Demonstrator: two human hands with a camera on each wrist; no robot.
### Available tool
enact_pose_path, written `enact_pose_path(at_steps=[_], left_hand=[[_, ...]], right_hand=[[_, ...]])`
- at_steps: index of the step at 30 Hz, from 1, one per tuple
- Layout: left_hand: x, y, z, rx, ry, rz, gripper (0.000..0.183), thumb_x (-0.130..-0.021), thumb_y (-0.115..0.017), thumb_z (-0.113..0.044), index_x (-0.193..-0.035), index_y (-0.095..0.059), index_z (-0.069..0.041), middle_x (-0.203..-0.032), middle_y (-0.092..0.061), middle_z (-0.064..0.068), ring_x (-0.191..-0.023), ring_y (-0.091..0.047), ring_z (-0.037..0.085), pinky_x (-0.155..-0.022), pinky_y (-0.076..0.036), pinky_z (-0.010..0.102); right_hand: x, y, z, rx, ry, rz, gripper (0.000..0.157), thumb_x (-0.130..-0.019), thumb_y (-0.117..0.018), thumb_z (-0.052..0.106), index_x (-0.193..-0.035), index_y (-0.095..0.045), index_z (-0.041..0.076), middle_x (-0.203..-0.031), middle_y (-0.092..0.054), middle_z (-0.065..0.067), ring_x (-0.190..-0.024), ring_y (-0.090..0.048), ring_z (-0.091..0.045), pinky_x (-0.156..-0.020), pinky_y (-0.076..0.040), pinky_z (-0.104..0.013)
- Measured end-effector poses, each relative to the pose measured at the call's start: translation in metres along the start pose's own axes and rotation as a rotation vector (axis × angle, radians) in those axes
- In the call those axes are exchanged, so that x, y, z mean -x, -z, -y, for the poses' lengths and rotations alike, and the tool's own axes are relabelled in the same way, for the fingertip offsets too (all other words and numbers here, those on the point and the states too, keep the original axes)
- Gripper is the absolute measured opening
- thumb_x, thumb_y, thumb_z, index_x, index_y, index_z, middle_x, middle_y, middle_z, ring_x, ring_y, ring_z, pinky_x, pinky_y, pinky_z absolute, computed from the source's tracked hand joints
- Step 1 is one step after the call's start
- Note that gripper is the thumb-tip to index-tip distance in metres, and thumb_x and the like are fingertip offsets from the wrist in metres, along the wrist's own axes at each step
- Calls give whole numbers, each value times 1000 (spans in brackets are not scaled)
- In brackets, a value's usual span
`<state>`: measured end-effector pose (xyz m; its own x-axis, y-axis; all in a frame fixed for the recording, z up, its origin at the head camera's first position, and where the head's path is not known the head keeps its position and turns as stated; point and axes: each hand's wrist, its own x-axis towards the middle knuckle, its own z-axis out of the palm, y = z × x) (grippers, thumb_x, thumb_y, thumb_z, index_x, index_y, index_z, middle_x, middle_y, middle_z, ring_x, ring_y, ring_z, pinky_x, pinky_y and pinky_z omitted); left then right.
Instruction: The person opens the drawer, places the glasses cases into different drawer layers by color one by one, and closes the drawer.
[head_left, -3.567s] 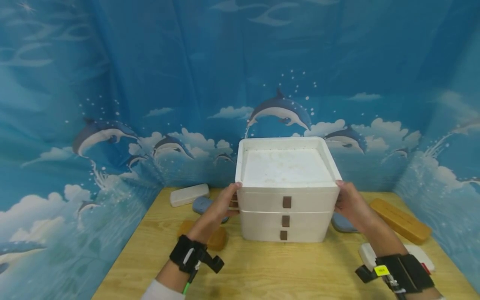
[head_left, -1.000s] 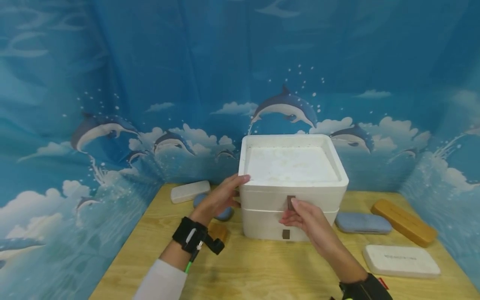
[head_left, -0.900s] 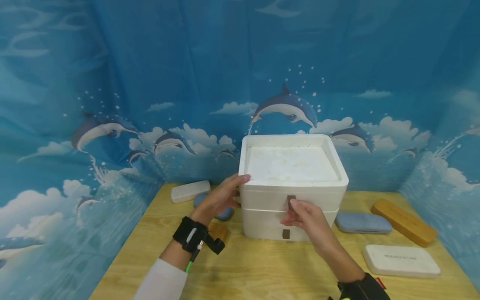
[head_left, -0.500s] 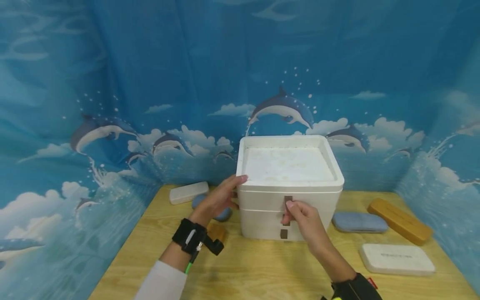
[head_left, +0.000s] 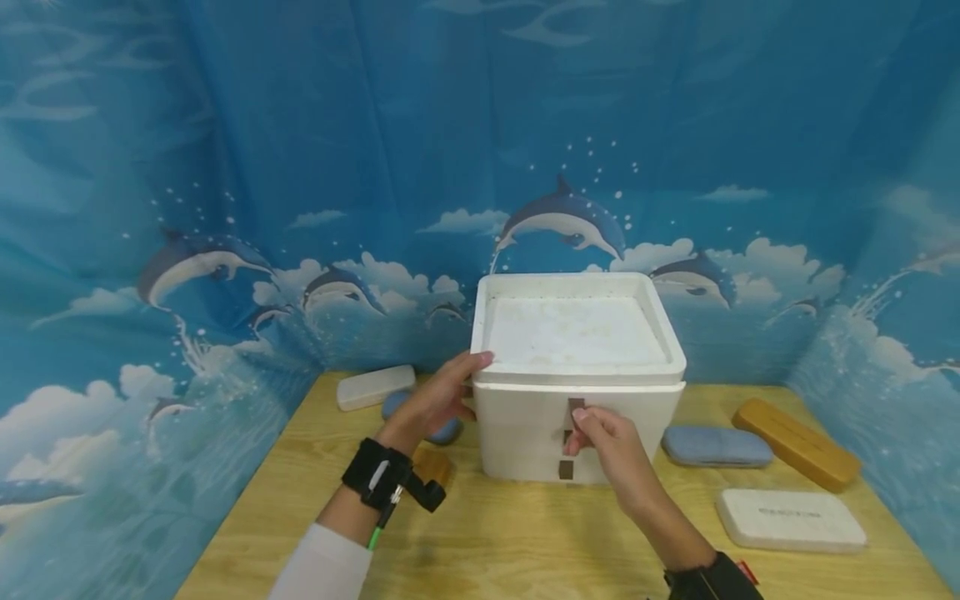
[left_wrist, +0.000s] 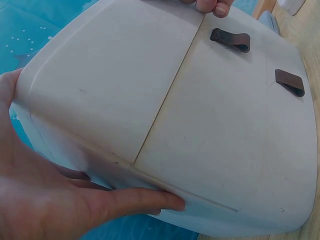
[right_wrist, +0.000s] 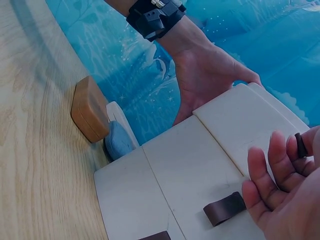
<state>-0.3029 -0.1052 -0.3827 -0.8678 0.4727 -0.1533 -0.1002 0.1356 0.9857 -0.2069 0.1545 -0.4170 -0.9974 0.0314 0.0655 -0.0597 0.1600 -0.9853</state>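
Observation:
A white drawer box (head_left: 577,325) with a tray-like top stands at the middle back of the table, three brown tab handles down its front. My right hand (head_left: 611,442) pinches the top drawer's handle (head_left: 576,405) between thumb and finger; the other fingers hang below it. That drawer's front juts slightly past the top. My left hand (head_left: 442,393) rests against the box's left side, thumb on the top rim. In the left wrist view its fingers (left_wrist: 145,200) lie straight along the side wall. Under the pinched handle are the middle handle (left_wrist: 231,40) and the bottom handle (left_wrist: 290,82).
Right of the box lie a blue case (head_left: 716,446), an orange case (head_left: 797,442) and a white case (head_left: 791,519). On the left are a white case (head_left: 375,388), a partly hidden blue case (head_left: 447,431) and an orange case (head_left: 435,465). A dolphin-print cloth (head_left: 390,208) hangs behind.
Earlier both hands held the box's sides; my right hand has since moved to the top handle. In the last half second the top drawer has slid slightly forward. My left hand stays put.

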Motion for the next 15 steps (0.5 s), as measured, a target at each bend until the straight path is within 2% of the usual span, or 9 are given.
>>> enact_pose_path(at_steps=[8, 15], left_hand=[[2, 0, -3, 4, 4, -10, 80, -99, -52, -65, -163, -25, -27, -162, -39, 13, -139, -50, 44, -99, -52, 60], [3, -2, -3, 10, 5, -14, 78, -100, -52, -64, -162, -28, -25, -161, -39, 13, -138, -52, 44, -101, -52, 62]], right_hand=[[10, 0, 4, -8, -5, 17, 39, -108, -52, 25, -78, -62, 1, -70, -67, -3, -81, -70, -18, -96, -45, -34], [19, 0, 4, -5, -8, 30, 41, -107, -51, 24, -75, -61, 0, -70, -68, -7, -82, -70, -22, -97, -44, -36]])
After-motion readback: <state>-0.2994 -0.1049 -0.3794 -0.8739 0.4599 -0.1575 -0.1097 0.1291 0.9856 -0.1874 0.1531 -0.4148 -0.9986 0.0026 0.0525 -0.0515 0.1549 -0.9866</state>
